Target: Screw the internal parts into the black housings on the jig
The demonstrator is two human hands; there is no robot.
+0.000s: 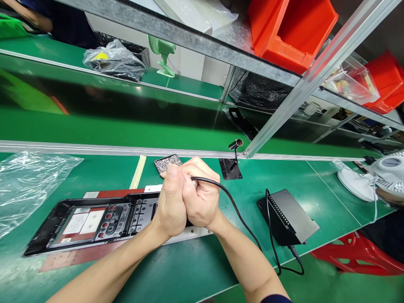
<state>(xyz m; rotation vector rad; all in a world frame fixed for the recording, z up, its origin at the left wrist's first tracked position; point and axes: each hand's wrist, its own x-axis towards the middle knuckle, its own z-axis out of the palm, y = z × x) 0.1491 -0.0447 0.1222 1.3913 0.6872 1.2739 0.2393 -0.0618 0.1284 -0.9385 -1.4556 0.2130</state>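
Note:
My right hand (pixel 203 195) is closed around a corded tool that looks like an electric screwdriver; its body is hidden in the fist. A black cable (pixel 232 200) comes out of the top of the grip and runs to the right. My left hand (pixel 172 204) is closed too, thumb up, pressed against the right; what it holds is hidden. Both hands are over the right end of a long black plastic housing (pixel 41 235), which lies open side up on a reddish-brown board (pixel 71 259). Behind the hands sits a small black tray (pixel 157 165) of small metal parts.
A black box (pixel 292 214) with cables stands to the right, near the table edge. A black stand with a metal tube (pixel 235 145) is by the rail. Clear plastic film (pixel 31 185) lies left. An aluminium post (pixel 293 94) and red bins (pixel 290 33) are above; a white fan (pixel 389 168) is far right.

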